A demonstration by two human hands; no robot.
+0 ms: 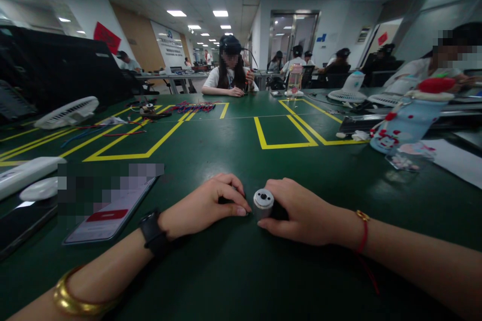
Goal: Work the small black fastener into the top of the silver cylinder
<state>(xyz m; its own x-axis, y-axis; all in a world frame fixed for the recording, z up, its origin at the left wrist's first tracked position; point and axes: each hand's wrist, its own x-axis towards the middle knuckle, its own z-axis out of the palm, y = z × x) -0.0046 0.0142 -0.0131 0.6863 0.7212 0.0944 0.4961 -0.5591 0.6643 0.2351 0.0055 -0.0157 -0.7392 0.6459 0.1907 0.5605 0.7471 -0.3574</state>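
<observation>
**Green table, two hands around a small metal cylinder**

Green matting with yellow tape lines (pixel 286 145) covered the table (pixel 233 271). Right hand (pixel 305 213) wrapped around a small metal cylinder (pixel 263 201), lying on its side near the front edge, its holed end face turned toward the left. Left hand (pixel 205 205) curled narrow just beside that face, fingertips pinched on something dark and too small to identify. Black watch (pixel 154 233) and gold bangle (pixel 81 301) on the left arm, red cord (pixel 362 233) on the right wrist.

Risks, as a judgement: round part likely to roll if released; tiny piece easily dropped and lost on the dark mat; phone (pixel 109 210) close by the left forearm, open to a knock.

Containers: pale blue bottle with red lid (pixel 408 120) tilted at right, and clear bottle (pixel 294 80) standing far back; contents of neither could be made out.
</observation>
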